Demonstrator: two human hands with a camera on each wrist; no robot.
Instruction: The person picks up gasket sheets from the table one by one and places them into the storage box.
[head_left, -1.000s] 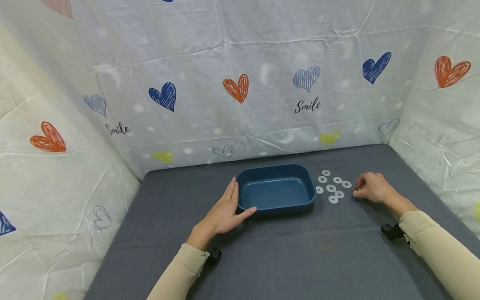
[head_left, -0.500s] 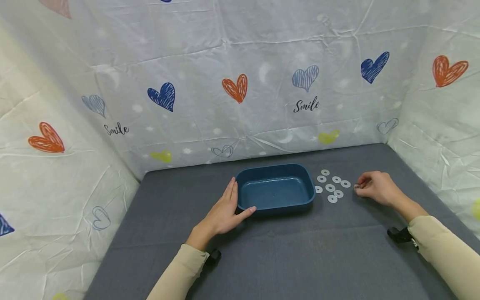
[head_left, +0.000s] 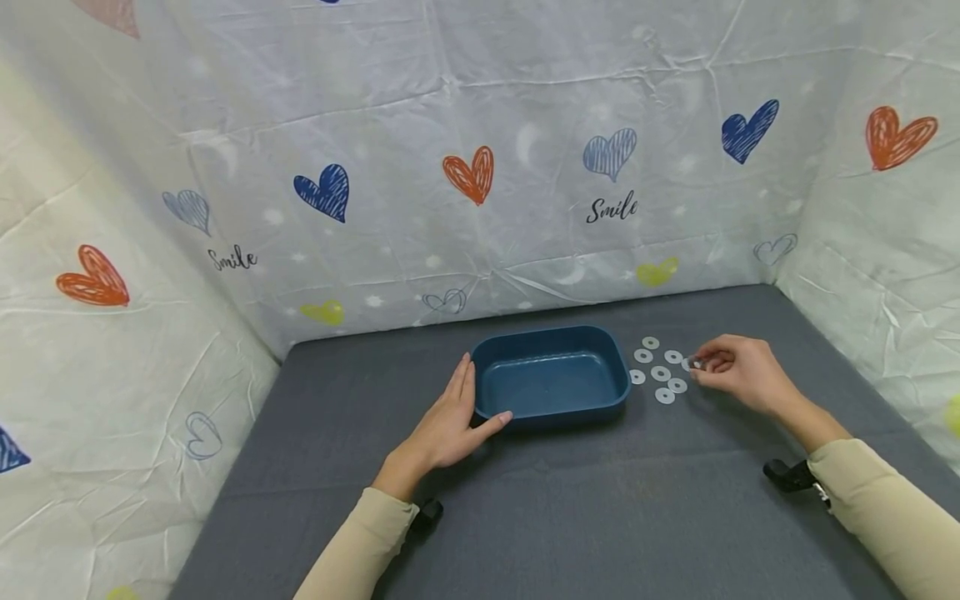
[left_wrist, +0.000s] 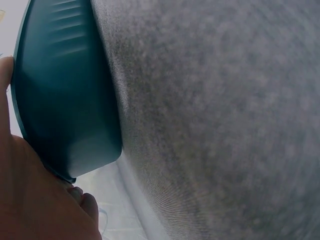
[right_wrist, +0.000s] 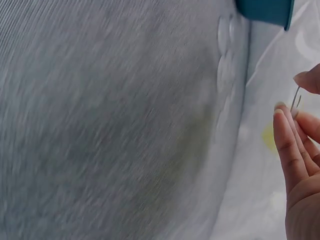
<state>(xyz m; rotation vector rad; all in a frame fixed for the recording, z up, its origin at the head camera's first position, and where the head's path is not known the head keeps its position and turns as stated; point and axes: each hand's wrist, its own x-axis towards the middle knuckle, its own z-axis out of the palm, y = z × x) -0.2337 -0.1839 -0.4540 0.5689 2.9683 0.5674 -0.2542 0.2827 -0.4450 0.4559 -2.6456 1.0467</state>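
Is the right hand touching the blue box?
Apart. The head view shows a plain gap: pale flat rings lie on the gray table between the right hand and the blue box.

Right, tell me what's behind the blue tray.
Behind the tray, a strip of grey table shows, then the white curtain with printed hearts. What the tray itself covers can't be seen.

"Smile" [head_left: 612, 207], twice, on white cloth [head_left: 390, 137]
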